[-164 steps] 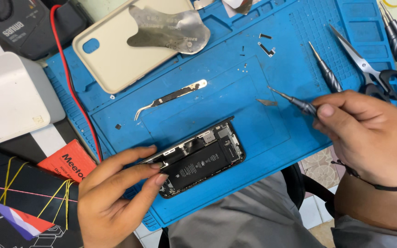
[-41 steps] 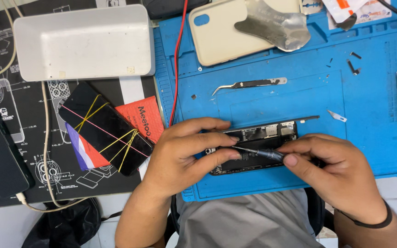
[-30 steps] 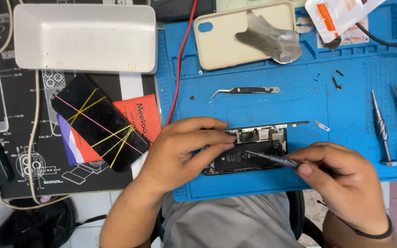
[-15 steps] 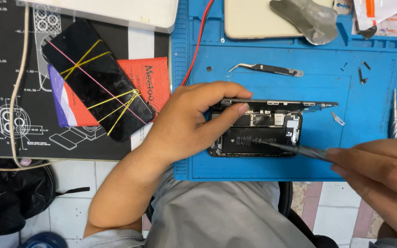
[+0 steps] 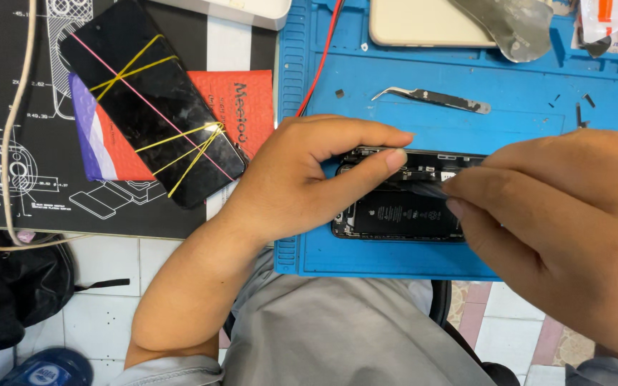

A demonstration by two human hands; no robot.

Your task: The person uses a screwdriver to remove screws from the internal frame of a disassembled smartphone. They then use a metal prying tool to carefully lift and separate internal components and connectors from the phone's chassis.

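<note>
Your left hand (image 5: 291, 182) lay over the left end of the opened phone (image 5: 402, 207), which sat near the lower middle of the frame on the blue mat (image 5: 395, 78); your forefinger and thumb were spread across its upper edge, pressing rather than closing on it, apparently to keep the body from sliding while you worked inside. Your right hand (image 5: 559, 229) came in from the right of the frame with its fingers (image 5: 466, 189) pinched shut on a slim tool whose blurred tip reached over the exposed parts above the dark battery; what kind of tool it was could not be made out. Tweezers (image 5: 430, 99) lay just above the phone on the mat, close at hand, and a few tiny screws (image 5: 581, 107) were set apart at the upper right. To the left of the mat, on the dark printed surface (image 5: 8, 186), a black phone bound with yellow rubber bands (image 5: 155, 107) rested on a red packet (image 5: 241, 111), seemingly banded to keep it pressed together.
</note>
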